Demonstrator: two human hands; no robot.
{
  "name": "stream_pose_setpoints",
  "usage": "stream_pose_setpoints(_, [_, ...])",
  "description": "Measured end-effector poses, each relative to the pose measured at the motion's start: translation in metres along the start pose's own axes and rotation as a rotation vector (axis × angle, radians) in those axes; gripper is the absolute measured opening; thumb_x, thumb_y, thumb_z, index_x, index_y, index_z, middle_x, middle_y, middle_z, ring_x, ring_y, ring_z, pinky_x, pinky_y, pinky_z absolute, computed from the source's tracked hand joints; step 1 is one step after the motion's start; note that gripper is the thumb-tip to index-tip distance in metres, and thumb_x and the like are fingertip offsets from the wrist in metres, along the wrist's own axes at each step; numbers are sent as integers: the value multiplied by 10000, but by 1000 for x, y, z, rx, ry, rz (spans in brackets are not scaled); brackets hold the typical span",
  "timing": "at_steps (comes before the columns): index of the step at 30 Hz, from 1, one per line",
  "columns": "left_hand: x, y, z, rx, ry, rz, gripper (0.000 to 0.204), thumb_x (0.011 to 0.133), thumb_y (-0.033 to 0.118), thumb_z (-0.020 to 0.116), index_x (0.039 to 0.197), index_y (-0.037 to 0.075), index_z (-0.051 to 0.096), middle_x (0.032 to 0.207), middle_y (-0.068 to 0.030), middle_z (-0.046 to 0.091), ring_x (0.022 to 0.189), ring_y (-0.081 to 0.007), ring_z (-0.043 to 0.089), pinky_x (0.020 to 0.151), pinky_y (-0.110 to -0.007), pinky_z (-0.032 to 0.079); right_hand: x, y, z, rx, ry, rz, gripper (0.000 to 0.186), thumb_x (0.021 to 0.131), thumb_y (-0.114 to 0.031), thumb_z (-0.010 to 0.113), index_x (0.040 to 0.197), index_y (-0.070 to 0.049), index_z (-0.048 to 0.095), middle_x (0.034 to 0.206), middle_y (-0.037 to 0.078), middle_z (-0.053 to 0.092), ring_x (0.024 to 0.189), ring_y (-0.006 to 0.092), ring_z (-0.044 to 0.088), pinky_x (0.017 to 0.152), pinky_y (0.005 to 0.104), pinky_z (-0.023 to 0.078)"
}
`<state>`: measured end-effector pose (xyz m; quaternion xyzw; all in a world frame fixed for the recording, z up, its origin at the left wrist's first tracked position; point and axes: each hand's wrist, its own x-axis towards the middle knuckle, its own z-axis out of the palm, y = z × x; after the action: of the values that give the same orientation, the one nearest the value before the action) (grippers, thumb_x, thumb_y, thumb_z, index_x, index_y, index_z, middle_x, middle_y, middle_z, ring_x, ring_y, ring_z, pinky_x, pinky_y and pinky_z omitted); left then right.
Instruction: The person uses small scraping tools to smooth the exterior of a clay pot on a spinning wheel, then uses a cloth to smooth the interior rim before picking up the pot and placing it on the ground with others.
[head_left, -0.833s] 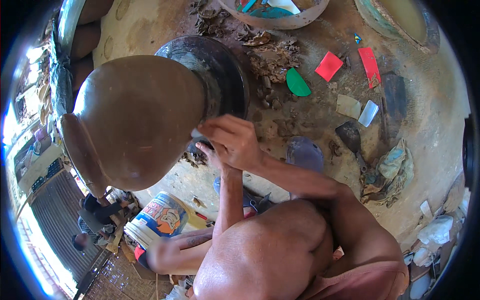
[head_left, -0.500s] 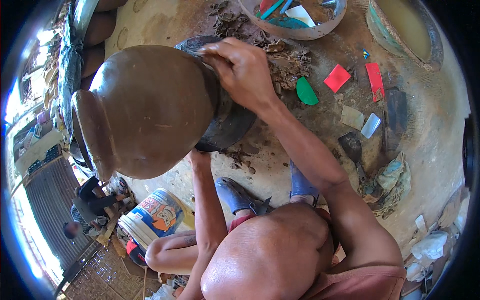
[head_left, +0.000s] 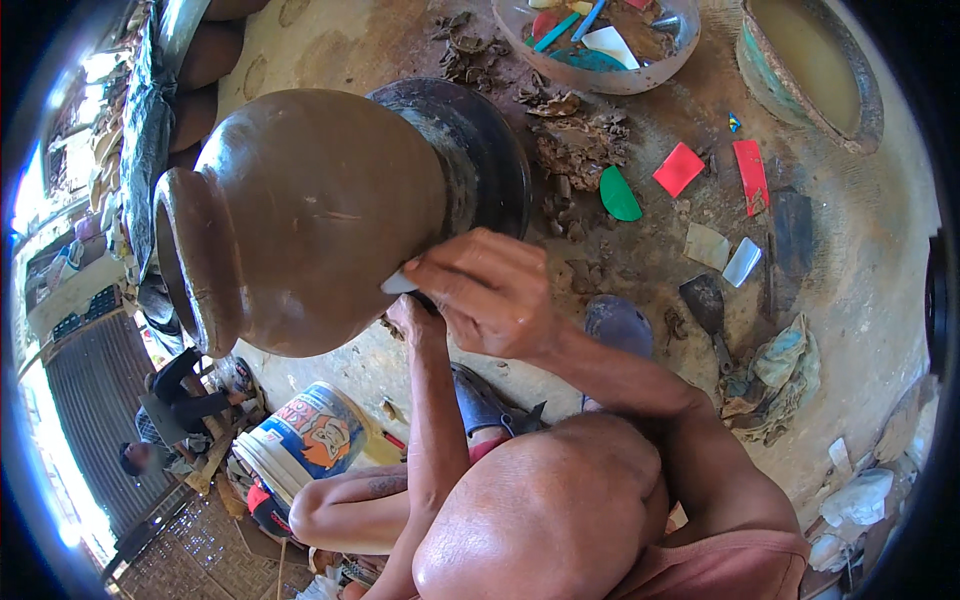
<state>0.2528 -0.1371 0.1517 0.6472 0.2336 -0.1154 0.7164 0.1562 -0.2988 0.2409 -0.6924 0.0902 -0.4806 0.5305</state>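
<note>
Right hand (head_left: pixel 495 295) pinches a pale scraper (head_left: pixel 398 284) between thumb and fingers, at the side of a big brown clay pot (head_left: pixel 320 220), near its base. Left hand (head_left: pixel 412 314) close by, partly hidden — cannot tell whether it grips anything. Pot stands on a dark round wheel (head_left: pixel 495 165), mouth facing away. Bucket (head_left: pixel 320 432) beside the left forearm. Beyond the wheel: clay scraps (head_left: pixel 580 145), green half-disc (head_left: pixel 620 195), bowl (head_left: pixel 655 83) of tools. Farthest — a person (head_left: pixel 182 405) near a corrugated wall (head_left: pixel 100 385).
</note>
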Motion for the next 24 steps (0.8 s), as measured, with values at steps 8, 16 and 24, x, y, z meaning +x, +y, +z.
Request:
stream_pose_setpoints(8, [25,-5,-27,37,88,-64,619,1058,542,468,1497,106,472,1496,-110,537,1342,-328,545,1098,-519,481,109,44,7,30,22,32,189,855,-3,717,1031,-37,777,908,139,719,798,310,714,706,383,566])
stream_pose_setpoints(16, [-12,-6,4,31,171,-107,615,1057,549,471,1498,120,472,1487,-103,543,1312,-323,569,1064,-513,508,46,-4,7,-48,59,-97,254,797,-11,763,1047,-51,784,869,103,704,755,272,702,642,370,565])
stream_pose_setpoints(24, [3,-16,-12,7,184,-140,606,1061,549,461,1501,133,469,1485,-100,541,1306,-321,574,1048,-505,520,60,7,-10,-88,23,-12,243,811,-5,749,1042,-67,792,908,119,732,782,279,708,691,359,575])
